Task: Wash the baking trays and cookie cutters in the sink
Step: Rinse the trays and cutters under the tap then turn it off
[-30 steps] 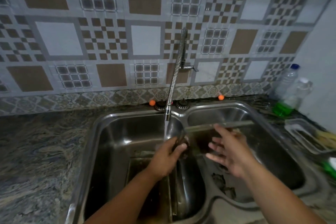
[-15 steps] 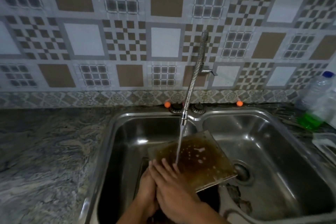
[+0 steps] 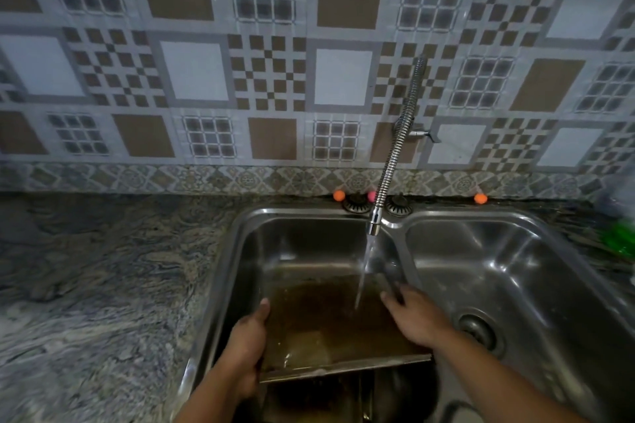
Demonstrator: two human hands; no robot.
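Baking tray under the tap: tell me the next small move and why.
Probably rub the right hand across the baking tray where the water stream lands. The left hand grips its left edge over the left basin, and brown residue covers the surface.

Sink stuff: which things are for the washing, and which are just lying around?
For the washing: baking tray, left hand gripping its edge, right hand on its surface, tap running water onto it, left sink basin.

Just lying about: orange balls, green thing at the right edge, right basin.
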